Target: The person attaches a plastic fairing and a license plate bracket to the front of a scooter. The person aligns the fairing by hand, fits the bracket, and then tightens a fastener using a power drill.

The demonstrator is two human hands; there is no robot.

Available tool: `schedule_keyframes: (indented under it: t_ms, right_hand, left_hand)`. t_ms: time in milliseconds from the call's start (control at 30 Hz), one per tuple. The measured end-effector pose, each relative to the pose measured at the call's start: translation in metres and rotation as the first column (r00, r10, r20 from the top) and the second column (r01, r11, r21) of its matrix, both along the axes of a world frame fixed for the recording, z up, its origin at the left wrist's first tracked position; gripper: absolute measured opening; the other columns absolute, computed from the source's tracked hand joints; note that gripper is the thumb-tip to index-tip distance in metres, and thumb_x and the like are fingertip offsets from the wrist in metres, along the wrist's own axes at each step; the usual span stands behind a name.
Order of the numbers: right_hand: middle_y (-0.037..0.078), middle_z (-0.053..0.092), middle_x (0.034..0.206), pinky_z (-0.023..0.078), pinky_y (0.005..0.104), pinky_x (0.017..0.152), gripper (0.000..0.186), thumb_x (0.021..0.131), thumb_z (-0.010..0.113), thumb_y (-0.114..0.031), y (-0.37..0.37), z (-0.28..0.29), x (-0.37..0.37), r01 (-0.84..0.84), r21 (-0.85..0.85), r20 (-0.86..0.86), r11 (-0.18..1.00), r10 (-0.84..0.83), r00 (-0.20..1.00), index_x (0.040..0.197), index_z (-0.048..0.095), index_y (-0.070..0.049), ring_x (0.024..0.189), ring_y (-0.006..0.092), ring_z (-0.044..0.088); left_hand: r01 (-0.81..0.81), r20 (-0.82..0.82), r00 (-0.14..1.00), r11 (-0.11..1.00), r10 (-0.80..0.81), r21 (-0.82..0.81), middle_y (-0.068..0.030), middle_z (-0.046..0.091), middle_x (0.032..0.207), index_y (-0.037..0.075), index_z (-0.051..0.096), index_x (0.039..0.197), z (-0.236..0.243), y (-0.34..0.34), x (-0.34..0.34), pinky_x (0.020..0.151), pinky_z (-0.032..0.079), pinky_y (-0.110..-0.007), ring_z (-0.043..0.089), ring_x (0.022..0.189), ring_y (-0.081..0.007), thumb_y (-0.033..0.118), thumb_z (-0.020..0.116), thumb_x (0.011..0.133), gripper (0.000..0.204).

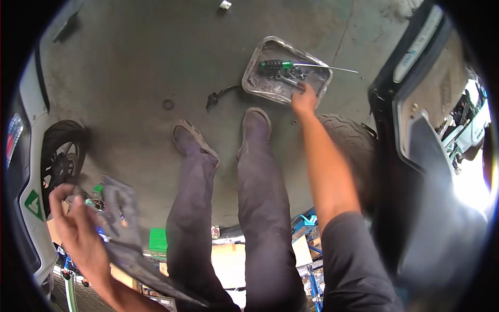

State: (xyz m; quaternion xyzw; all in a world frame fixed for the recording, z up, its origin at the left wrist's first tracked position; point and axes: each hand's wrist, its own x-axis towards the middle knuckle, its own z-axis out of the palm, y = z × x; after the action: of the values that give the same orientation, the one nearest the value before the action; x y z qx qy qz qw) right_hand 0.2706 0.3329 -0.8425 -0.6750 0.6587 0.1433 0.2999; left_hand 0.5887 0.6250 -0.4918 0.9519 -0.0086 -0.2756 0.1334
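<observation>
My right hand (305,99) reaches over the near right edge of a shallow metal tray (250,86). Its fingers are closed on the end of a wrench (289,81), whose ring end lies among small metal parts (300,75). A screwdriver (280,64) with a green and black handle rests across the tray, its long shaft sticking out past the right rim. At the lower left, my left hand (80,234) is raised with thumb and finger pinched on a small dark thing I cannot make out. Beside it is a blurred dark grey panel-like piece (122,208).
A dark vehicle body (416,119) and a tyre (343,135) stand at right. Another vehicle with a black wheel (65,153) is at left. On the floor lie a black cable piece (212,101), a ring (168,104) and a white object (225,4). Behind my legs are a green box (158,240) and cartons.
</observation>
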Motion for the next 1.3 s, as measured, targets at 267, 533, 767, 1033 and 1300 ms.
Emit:
schedule_keyframes:
  t_ms: [267,533,767,1033,1300]
  right_hand:
    - [0.025,0.067,0.112,0.049,0.0450,0.095,0.041,0.081,0.060,-0.016,-0.015,-0.038,0.021,-0.038,-0.080,0.038,0.996,0.041,0.998,0.121,0.064,-0.007,0.106,0.0413,0.064]
    - [0.024,0.069,0.101,0.051,0.0423,0.086,0.025,0.084,0.063,-0.014,-0.033,-0.050,0.015,-0.022,-0.206,0.140,0.978,0.052,0.989,0.105,0.070,-0.002,0.096,0.0387,0.068]
    - [0.020,0.062,0.086,0.050,0.0459,0.080,0.021,0.083,0.067,-0.016,-0.036,-0.064,0.019,-0.151,-0.377,0.133,0.914,0.215,0.968,0.097,0.072,0.000,0.085,0.0385,0.062]
    - [0.021,0.062,0.090,0.048,0.0461,0.082,0.024,0.085,0.071,-0.024,-0.037,-0.062,0.029,0.017,-0.335,0.103,0.942,0.018,0.994,0.088,0.069,0.000,0.089,0.0396,0.062]
    - [0.018,0.059,0.103,0.049,0.0460,0.085,0.026,0.082,0.073,-0.023,-0.040,-0.064,0.022,-0.037,-0.299,0.085,0.953,0.066,0.994,0.099,0.069,-0.004,0.097,0.0376,0.062]
  left_hand:
    - [0.052,-0.006,0.999,0.998,-0.052,-0.034,0.0015,0.047,0.083,-0.001,0.050,0.123,-0.040,0.012,0.004,0.055,0.030,-0.020,0.037,0.063,-0.0028,0.014,0.049,0.104,0.024]
    - [0.008,-0.094,0.995,0.993,-0.020,-0.120,0.0017,0.045,0.081,0.001,0.047,0.125,-0.052,-0.001,-0.005,0.051,0.030,-0.019,0.036,0.059,-0.0029,0.011,0.048,0.104,0.023]
    - [-0.018,-0.085,0.996,0.995,0.010,-0.094,0.0048,0.043,0.063,0.001,0.047,0.121,-0.058,-0.016,-0.014,0.053,0.024,-0.019,0.034,0.057,-0.0016,0.010,0.049,0.103,0.020]
    - [-0.053,-0.120,0.992,0.993,0.041,-0.101,0.0037,0.048,0.065,0.002,0.047,0.120,-0.059,-0.017,-0.015,0.051,0.024,-0.019,0.036,0.057,-0.0005,0.009,0.050,0.103,0.019]
    - [-0.063,-0.178,0.983,0.993,0.044,-0.102,0.0024,0.054,0.069,0.001,0.046,0.121,-0.062,-0.015,-0.014,0.051,0.025,-0.018,0.036,0.056,-0.0007,0.007,0.049,0.103,0.019]
